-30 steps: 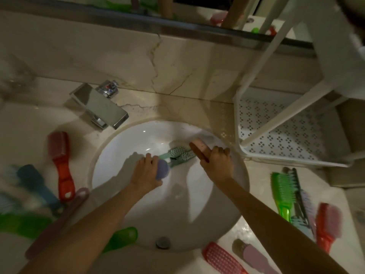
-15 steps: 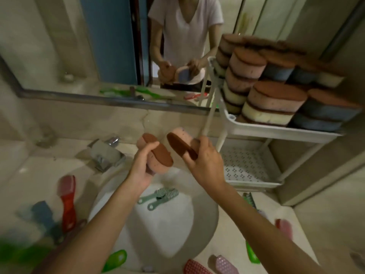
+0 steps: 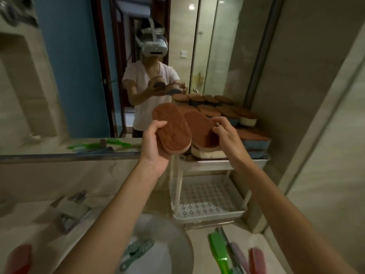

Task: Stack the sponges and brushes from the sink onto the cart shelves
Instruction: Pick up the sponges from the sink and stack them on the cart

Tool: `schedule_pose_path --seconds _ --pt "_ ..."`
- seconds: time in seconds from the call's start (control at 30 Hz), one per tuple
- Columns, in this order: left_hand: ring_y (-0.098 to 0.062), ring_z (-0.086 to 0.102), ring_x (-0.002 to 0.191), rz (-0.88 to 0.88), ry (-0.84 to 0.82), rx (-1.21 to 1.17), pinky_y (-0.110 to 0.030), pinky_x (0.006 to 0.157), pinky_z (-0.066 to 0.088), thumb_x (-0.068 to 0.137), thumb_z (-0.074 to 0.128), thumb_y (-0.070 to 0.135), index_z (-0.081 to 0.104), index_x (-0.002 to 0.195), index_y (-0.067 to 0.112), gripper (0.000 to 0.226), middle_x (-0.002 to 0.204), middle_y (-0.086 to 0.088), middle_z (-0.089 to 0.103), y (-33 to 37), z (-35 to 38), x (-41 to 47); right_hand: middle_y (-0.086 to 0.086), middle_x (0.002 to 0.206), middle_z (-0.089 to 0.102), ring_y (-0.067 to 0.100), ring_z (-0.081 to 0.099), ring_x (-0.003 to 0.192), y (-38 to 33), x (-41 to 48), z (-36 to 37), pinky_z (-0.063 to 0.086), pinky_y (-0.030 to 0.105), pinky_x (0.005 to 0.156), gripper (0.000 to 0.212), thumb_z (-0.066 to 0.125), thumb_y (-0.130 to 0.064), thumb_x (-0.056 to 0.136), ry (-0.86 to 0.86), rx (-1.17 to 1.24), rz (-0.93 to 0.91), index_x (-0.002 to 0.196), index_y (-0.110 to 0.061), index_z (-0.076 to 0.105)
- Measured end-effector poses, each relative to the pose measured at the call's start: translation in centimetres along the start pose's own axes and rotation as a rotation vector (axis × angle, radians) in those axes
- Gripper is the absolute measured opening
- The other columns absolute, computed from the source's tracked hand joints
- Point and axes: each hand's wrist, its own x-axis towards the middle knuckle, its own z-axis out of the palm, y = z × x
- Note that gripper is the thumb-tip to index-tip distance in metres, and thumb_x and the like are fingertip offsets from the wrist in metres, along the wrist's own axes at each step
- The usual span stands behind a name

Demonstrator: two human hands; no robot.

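Observation:
My left hand [image 3: 153, 144] grips an oval sponge with a brown scrub face [image 3: 171, 129], held up in front of the white cart's upper shelf [image 3: 209, 162]. Beside it my right hand [image 3: 227, 135] holds a second brown-faced sponge [image 3: 199, 129] from its right side, over a cream sponge [image 3: 209, 153] at the shelf's front left. Several stacked sponges [image 3: 229, 111] fill that shelf. The perforated lower shelf [image 3: 205, 198] holds nothing. Two teal brushes [image 3: 138, 251] lie in the white sink [image 3: 177, 242].
A mirror [image 3: 79, 76] runs along the wall behind the counter. The chrome tap [image 3: 69, 212] stands left of the sink. A red brush [image 3: 18, 260] lies at the left; green [image 3: 218, 252], purple and red [image 3: 256, 260] brushes lie on the counter at the right.
Both hands lifted a sponge each out of the sink and rose to the cart's upper shelf. My view tilted up from the basin to the mirror.

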Motion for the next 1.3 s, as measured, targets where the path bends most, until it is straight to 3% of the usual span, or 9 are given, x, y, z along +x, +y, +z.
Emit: schedule_pose_path --seconds 0.1,0.17,0.27,0.47,0.6,0.83,1.03,1.2,1.3 --pt "-0.019 0.061 0.088 0.027 -0.022 0.015 -0.032 0.072 0.049 0.092 0.043 0.018 0.059 0.091 0.022 0.017 0.093 -0.004 0.064 -0.3 2.2 0.4 -0.001 0.098 0.052 0.009 0.053 0.085 -0.5 0.9 -2.3 0.044 0.025 0.076 0.020 0.045 -0.023 0.095 -0.135 0.038 0.088 0.114 -0.022 0.044" --pt "-0.019 0.060 0.089 0.054 -0.040 0.023 -0.032 0.070 0.049 0.091 0.044 0.018 0.058 0.090 0.024 0.016 0.094 -0.004 0.064 -0.4 3.4 0.7 -0.001 0.110 0.049 0.011 0.053 0.096 -0.5 1.7 -3.6 0.047 0.023 0.080 0.046 0.064 -0.027 0.085 -0.207 -0.084 0.064 0.122 -0.022 0.038" --pt "-0.019 0.059 0.090 0.059 -0.071 0.033 -0.032 0.069 0.048 0.091 0.044 0.018 0.057 0.089 0.026 0.015 0.094 -0.003 0.062 -0.8 4.5 1.4 0.003 0.126 0.039 0.021 0.045 0.115 0.1 3.0 -5.1 0.047 0.036 0.097 0.076 0.077 -0.029 0.071 -0.198 -0.318 0.018 0.133 -0.020 0.033" --pt "-0.021 0.057 0.097 0.040 -0.029 0.097 -0.033 0.077 0.048 0.090 0.046 0.022 0.056 0.092 0.026 0.012 0.098 -0.003 0.060 -2.1 4.1 3.5 0.003 0.119 0.039 0.019 0.042 0.112 0.6 5.3 -6.7 0.044 0.033 0.094 0.071 0.073 -0.021 0.075 -0.157 -0.440 -0.061 0.136 -0.013 0.038" --pt "-0.022 0.057 0.095 -0.009 0.081 0.123 -0.033 0.074 0.047 0.089 0.047 0.023 0.056 0.092 0.026 0.010 0.100 -0.005 0.059 -3.1 2.1 4.7 0.005 0.123 0.045 0.023 0.041 0.118 1.1 6.6 -7.6 0.042 0.041 0.101 0.069 0.076 -0.028 0.071 -0.178 -0.485 -0.081 0.131 -0.019 0.041" --pt "-0.025 0.057 0.095 -0.132 0.143 0.026 -0.036 0.077 0.047 0.087 0.048 0.024 0.057 0.098 0.022 0.014 0.101 -0.008 0.059 -4.2 0.9 5.4 0.009 0.129 0.031 0.030 0.029 0.126 2.0 7.9 -7.3 0.035 0.049 0.108 0.068 0.069 -0.030 0.079 -0.283 -0.576 -0.038 0.138 -0.023 0.035" --pt "-0.027 0.056 0.094 -0.165 0.182 -0.030 -0.038 0.079 0.047 0.087 0.047 0.025 0.056 0.096 0.021 0.013 0.101 -0.009 0.058 -4.2 0.3 5.5 0.005 0.128 0.037 0.023 0.038 0.121 1.9 8.0 -7.2 0.038 0.031 0.093 0.065 0.071 -0.027 0.076 -0.235 -0.462 -0.072 0.133 -0.025 0.042" --pt "-0.027 0.056 0.096 -0.174 0.187 -0.042 -0.043 0.090 0.045 0.087 0.048 0.025 0.056 0.097 0.021 0.014 0.103 -0.010 0.058 -4.4 0.1 5.8 0.005 0.133 0.036 0.020 0.035 0.117 1.9 7.3 -6.7 0.038 0.032 0.091 0.070 0.058 -0.036 0.062 -0.273 -0.470 -0.094 0.130 -0.031 0.045" --pt "-0.027 0.056 0.097 -0.168 0.184 -0.036 -0.042 0.086 0.046 0.087 0.048 0.025 0.056 0.101 0.020 0.017 0.104 -0.010 0.058 -4.4 0.1 5.8 0.005 0.133 0.037 0.013 0.031 0.113 2.1 6.9 -6.3 0.035 0.031 0.092 0.068 0.054 -0.034 0.063 -0.283 -0.465 -0.118 0.130 -0.033 0.045"
